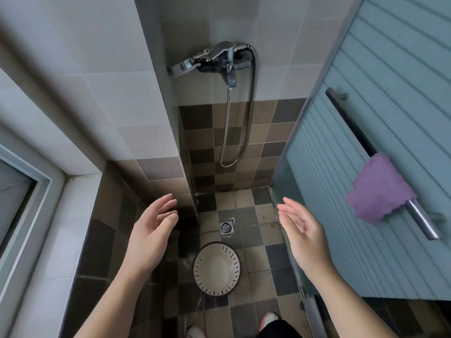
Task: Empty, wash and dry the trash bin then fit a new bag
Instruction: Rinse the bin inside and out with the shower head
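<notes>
Round cream slotted plastic trash bin point(216, 269) is stood upright on the checkered tile floor point(246, 208), just below the steel floor drain point(227, 226). Left hand point(150, 236) and right hand point(299, 234) are held spread, fingers relaxed, nothing gripped, well above the bin. Room is bounded by the tiled wall corner point(168, 132) left and the frosted glass door point(380, 147) right.

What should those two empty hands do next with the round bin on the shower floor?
Probably reach the right hand up to the chrome wall tap: the round cream slotted bin stands empty and upright by the square floor drain, and both hands hold nothing.

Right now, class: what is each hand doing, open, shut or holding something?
Left hand: open, fingers relaxed, holding nothing, raised above the trash bin.
Right hand: open, fingers relaxed, holding nothing.
</notes>
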